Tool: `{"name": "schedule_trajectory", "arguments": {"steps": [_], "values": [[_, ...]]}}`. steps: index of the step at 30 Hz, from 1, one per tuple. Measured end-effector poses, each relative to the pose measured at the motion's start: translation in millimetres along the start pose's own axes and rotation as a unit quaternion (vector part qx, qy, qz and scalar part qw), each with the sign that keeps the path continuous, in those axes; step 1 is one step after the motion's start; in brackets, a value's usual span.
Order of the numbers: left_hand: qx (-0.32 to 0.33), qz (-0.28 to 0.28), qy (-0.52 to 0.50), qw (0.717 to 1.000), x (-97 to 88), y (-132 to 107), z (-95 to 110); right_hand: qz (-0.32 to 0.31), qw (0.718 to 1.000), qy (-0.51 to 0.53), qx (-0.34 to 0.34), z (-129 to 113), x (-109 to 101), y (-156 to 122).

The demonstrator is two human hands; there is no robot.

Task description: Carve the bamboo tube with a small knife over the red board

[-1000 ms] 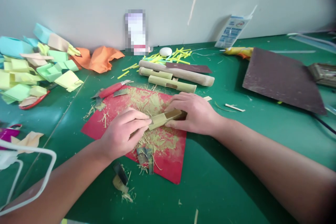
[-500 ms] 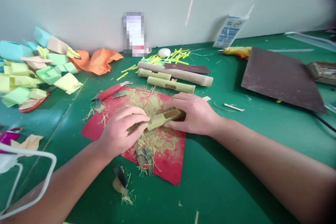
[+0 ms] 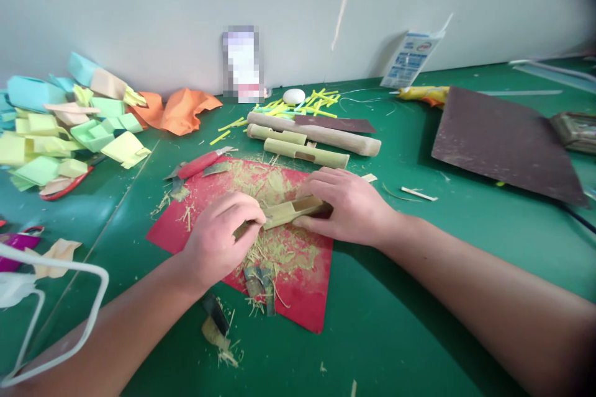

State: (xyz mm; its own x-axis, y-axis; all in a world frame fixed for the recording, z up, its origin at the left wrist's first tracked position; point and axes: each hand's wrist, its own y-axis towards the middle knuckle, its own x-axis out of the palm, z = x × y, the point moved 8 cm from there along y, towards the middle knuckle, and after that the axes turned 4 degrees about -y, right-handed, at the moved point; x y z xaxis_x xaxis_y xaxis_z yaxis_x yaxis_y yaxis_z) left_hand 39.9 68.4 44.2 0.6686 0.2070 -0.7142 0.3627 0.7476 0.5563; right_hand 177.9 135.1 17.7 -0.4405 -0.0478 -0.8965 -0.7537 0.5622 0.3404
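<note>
My right hand (image 3: 351,206) grips one end of a short notched bamboo piece (image 3: 292,211) and presses it onto a red sheet (image 3: 298,288). My left hand (image 3: 222,239) is closed at the piece's other end, pinching something small that I cannot make out. Pale green shavings (image 3: 279,248) cover the sheet around both hands. A red-handled knife (image 3: 200,162) lies at the sheet's far left corner, untouched.
Three bamboo lengths (image 3: 307,136) lie behind the sheet. A brown sandpaper sheet (image 3: 503,142) sits at the right, a pile of folded coloured paper (image 3: 60,124) and orange paper (image 3: 179,108) at the left. Bark scraps (image 3: 216,322) lie near the front. A white wire frame (image 3: 60,310) is at bottom left.
My left hand has slid slightly back along the bamboo end with small scraping motions. My right hand has kept its hold, and the view shifted slightly.
</note>
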Motion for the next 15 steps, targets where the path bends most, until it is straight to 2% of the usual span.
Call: {"name": "schedule_trajectory", "arguments": {"steps": [9,15], "values": [[0.004,-0.007,-0.007,1.0,2.1,-0.1,-1.7,-0.005,1.0,-0.001,0.0,0.1,0.6,-0.1],[-0.037,0.011,-0.022,0.999,-1.5,1.7,-5.1,-0.004,1.0,0.001,-0.001,-0.6,0.1,-0.5]]}}
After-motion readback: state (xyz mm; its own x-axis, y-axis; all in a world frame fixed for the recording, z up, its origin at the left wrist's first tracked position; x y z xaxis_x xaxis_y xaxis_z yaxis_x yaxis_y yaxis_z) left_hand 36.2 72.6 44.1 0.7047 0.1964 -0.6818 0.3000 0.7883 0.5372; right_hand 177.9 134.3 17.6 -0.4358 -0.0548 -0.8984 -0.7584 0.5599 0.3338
